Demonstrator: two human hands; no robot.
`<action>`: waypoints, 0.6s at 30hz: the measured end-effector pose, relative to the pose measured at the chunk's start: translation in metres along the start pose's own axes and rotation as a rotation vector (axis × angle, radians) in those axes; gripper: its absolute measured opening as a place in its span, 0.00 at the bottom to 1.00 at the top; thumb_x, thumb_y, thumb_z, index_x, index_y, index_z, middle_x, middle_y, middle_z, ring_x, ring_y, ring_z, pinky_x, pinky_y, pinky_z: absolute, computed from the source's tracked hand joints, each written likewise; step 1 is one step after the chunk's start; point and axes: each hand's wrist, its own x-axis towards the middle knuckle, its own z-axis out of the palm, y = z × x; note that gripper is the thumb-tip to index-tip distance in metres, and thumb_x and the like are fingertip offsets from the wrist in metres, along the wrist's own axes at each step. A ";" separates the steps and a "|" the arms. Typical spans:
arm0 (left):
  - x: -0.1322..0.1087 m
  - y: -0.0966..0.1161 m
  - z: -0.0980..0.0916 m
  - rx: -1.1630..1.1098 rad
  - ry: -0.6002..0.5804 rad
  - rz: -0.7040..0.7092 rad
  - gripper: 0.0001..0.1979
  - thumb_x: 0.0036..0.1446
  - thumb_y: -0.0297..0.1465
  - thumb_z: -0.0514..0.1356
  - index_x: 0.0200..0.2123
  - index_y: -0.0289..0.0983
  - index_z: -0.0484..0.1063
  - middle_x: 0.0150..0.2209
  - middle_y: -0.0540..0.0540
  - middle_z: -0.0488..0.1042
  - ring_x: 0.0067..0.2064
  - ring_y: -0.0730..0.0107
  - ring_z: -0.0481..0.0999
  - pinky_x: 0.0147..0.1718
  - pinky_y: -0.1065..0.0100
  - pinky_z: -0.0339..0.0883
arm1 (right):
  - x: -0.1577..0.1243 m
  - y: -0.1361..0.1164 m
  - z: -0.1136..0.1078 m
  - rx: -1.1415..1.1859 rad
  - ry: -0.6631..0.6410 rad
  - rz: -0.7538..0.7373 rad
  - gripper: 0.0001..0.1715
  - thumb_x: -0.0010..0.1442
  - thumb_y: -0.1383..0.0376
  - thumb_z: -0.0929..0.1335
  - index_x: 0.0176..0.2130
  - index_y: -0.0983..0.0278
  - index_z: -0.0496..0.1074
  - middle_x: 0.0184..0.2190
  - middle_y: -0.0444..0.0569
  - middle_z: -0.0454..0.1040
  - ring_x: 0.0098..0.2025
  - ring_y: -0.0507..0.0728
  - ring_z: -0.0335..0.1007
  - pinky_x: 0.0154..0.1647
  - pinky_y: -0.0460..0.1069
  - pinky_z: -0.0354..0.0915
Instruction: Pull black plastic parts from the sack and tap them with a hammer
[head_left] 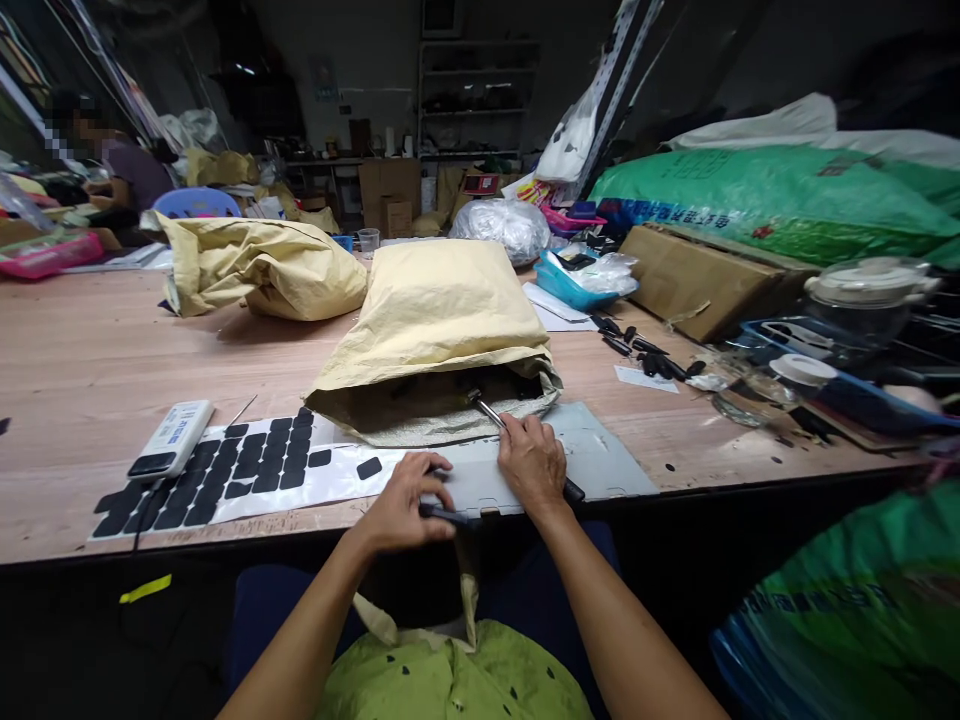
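My right hand [532, 465] is wrapped round a tool with a thin metal shaft [491, 411] and a black handle end [574, 491]. The shaft's small tip points into the open mouth of a cream sack [450, 300] lying on the table. Thumb and fingers of my left hand [409, 505] curve about a dark, flat piece [444, 515] at the table edge; its kind I cannot make out. Beneath both hands lies a grey board [600, 455]. To the left, black rounded patches [277, 455] sit in rows on a white sheet [337, 488].
A white device [171, 440] with a cable rests on the patches. Another cream sack [285, 265] lies behind. At right are black pieces [649, 360], a cardboard box [705, 275], a lidded jar [862, 300] and a green sack [780, 195]. A person [127, 170] sits far left.
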 end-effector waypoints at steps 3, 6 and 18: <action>-0.042 0.009 0.017 0.163 -0.038 0.048 0.10 0.40 0.27 0.71 0.30 0.42 0.80 0.65 0.47 0.64 0.65 0.46 0.60 0.62 0.47 0.56 | 0.000 0.000 0.000 -0.004 -0.009 0.010 0.17 0.65 0.66 0.63 0.51 0.60 0.74 0.39 0.52 0.70 0.40 0.58 0.60 0.36 0.51 0.51; -0.066 0.008 0.036 0.340 -0.033 0.054 0.09 0.41 0.26 0.68 0.30 0.40 0.79 0.71 0.47 0.52 0.69 0.41 0.52 0.65 0.42 0.49 | 0.000 0.000 0.001 -0.011 -0.005 0.010 0.17 0.64 0.66 0.63 0.50 0.61 0.74 0.39 0.53 0.70 0.40 0.59 0.59 0.36 0.51 0.52; -0.073 -0.011 0.073 0.456 0.103 0.077 0.07 0.45 0.26 0.64 0.32 0.39 0.76 0.72 0.47 0.48 0.71 0.42 0.49 0.66 0.45 0.42 | -0.001 0.000 0.002 -0.026 0.020 -0.001 0.17 0.64 0.65 0.64 0.50 0.61 0.75 0.39 0.52 0.71 0.40 0.58 0.60 0.35 0.51 0.50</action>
